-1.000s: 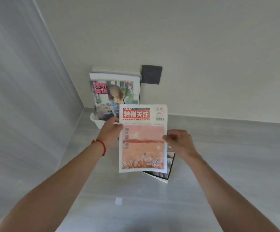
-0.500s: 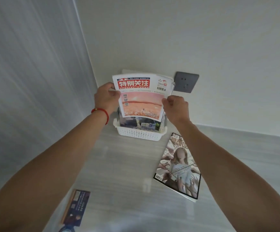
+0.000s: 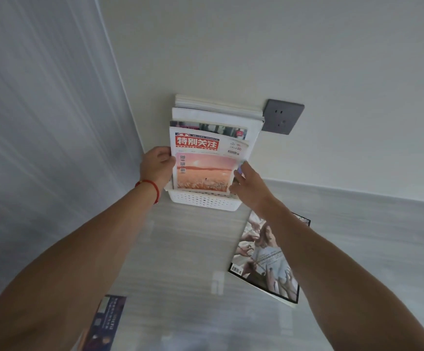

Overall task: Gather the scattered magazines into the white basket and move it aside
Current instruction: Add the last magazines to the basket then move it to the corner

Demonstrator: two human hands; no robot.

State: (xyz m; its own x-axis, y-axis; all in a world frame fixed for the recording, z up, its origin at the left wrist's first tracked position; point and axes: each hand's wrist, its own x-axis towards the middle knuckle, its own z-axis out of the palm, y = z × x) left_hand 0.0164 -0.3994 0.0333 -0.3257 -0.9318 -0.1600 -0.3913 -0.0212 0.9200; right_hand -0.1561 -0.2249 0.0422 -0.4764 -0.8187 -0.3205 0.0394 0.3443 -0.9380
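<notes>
Head view shows my left hand gripping the pink magazine's left edge while my right hand's fingers lie nearly straight against its right edge, seating it upright in the white basket at the worktop's back edge by the wall. If I let go carelessly, the tall stack may tip the basket forward. Two magazines, one right of the basket and one at the front edge, remain out.

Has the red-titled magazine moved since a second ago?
Yes. The red-titled magazine has gone from in front of the white basket down into it, standing in front of the other magazines there.
</notes>
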